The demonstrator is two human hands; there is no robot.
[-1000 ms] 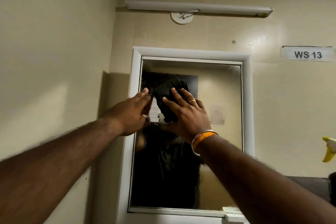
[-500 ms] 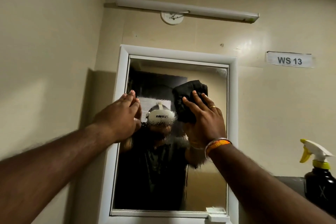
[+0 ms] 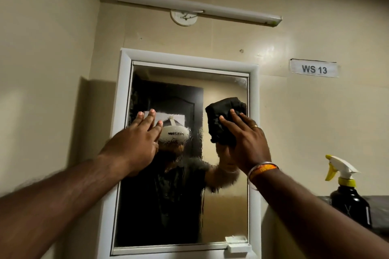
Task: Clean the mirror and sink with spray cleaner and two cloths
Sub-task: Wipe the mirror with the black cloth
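Right hand (image 3: 245, 139) presses black cloth (image 3: 223, 120) flat near mirror (image 3: 225, 212) right edge; left hand (image 3: 134, 143) braces, fingers straight. Overlap strokes evenly.

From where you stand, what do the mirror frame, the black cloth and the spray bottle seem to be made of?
Mirror frame: probably white plastic or painted wood; smooth, moulded edges.
Black cloth: soft matte fabric; it bunches into folds.
Spray bottle: glossy dark body, likely plastic; white and yellow plastic trigger.

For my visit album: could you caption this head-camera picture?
Right hand presses a black cloth to the mirror, left hand flat beside it.
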